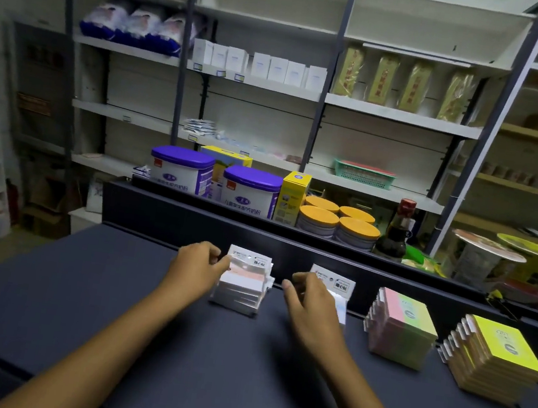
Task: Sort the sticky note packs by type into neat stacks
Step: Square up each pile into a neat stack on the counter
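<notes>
The tabletop [74, 297] is dark navy. On it, 1 stack of packs [241, 290] is white with a pale pink band, another stack [404, 326] is pink and pale green, and the third stack [502, 354] is bright yellow. Behind, 2 white tins [215, 182] carry purple lids and the jars [337, 224] orange lids.
</notes>
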